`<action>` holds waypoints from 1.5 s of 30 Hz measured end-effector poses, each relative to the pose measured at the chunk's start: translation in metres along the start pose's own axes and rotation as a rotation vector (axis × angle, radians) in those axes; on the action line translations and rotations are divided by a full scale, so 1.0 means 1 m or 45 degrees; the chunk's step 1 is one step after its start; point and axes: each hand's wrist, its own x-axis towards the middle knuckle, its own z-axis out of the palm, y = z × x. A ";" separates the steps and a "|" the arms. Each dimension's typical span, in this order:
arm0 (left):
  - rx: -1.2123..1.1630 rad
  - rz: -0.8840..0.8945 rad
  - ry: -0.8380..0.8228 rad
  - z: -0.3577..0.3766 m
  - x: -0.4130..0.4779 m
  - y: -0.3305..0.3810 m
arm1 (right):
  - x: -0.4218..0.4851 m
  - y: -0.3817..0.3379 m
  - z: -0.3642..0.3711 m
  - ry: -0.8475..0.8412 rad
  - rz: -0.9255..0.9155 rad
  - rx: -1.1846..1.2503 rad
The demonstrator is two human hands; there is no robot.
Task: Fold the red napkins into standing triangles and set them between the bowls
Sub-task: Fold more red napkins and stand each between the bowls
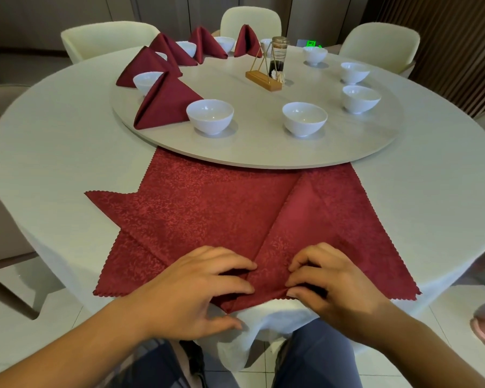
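Bowls are set on the turntable; the part-folded red napkin is pinched by left hand and right hand fingers.

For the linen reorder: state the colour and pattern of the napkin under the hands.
The napkin is dark red, mottled woven pattern; head view.
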 end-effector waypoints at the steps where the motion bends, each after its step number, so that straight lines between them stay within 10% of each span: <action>1: -0.002 0.013 0.032 0.001 -0.001 0.001 | -0.001 0.001 -0.001 0.010 -0.013 0.000; 26: 0.085 -0.140 0.445 0.050 0.056 0.052 | 0.000 0.034 -0.021 0.110 0.071 -0.071; 45: -0.034 -0.333 0.172 0.019 0.057 0.034 | 0.009 0.019 -0.017 -0.026 0.054 -0.004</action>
